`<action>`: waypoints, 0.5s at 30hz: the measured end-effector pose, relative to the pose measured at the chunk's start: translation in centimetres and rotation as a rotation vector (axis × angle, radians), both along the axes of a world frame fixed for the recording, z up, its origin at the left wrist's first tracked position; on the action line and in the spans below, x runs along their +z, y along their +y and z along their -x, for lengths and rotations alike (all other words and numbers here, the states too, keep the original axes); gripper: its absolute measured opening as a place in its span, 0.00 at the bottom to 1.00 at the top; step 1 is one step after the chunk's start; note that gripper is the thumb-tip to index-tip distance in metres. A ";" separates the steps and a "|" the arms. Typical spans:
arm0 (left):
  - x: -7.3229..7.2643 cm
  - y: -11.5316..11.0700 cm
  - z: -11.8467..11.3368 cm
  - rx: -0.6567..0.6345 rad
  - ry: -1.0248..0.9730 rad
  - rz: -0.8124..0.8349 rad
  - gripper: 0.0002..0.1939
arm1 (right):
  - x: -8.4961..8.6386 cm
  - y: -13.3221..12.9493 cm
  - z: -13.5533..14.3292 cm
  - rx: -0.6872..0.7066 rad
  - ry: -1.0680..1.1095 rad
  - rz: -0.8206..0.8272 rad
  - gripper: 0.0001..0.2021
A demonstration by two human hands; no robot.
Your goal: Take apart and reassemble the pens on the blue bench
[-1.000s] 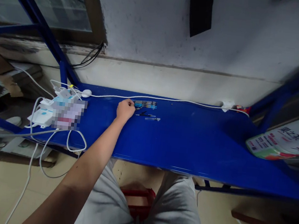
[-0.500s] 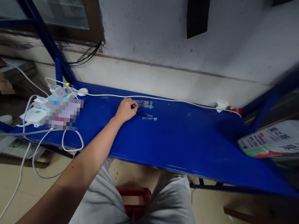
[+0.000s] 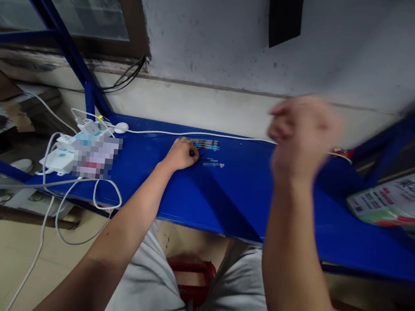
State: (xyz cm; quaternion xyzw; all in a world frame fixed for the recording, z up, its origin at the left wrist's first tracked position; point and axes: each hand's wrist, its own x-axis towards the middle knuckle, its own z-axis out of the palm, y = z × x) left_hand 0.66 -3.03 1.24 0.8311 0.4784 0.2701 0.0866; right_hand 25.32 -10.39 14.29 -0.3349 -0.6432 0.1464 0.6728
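On the blue table [image 3: 241, 189], my left hand [image 3: 184, 155] has its fingers closed around a small black object [image 3: 191, 153], which is mostly hidden. Just right of that hand lies a row of several pens [image 3: 208, 145] with blue and clear parts. Thin clear pieces [image 3: 214, 164] and small dark parts lie a little nearer to me. My right hand [image 3: 305, 132] is raised above the right half of the table, smeared by motion. Its fingers look curled, but what they hold, if anything, cannot be made out.
White power strips and plugs [image 3: 61, 158] with looping cables occupy the table's left end. A white cord [image 3: 157, 133] runs along the back edge. A large labelled container [image 3: 397, 197] is at the right. Blue frame posts [image 3: 90, 99] rise at both ends.
My right hand and forearm have come into view over the right side. The view has shifted slightly, and my left hand remains beside the pens.
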 end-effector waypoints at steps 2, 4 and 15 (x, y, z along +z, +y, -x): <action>0.2 -0.1 0.0 -0.003 0.013 0.005 0.06 | -1.8 2.5 2.5 0.003 -0.098 0.077 0.14; 0.4 -0.2 0.1 -0.006 0.034 0.018 0.07 | -4.7 4.7 4.5 0.024 -0.298 0.203 0.11; 0.5 0.2 -0.3 0.026 -0.180 0.076 0.04 | -13.5 6.6 3.9 -0.073 -0.713 0.310 0.05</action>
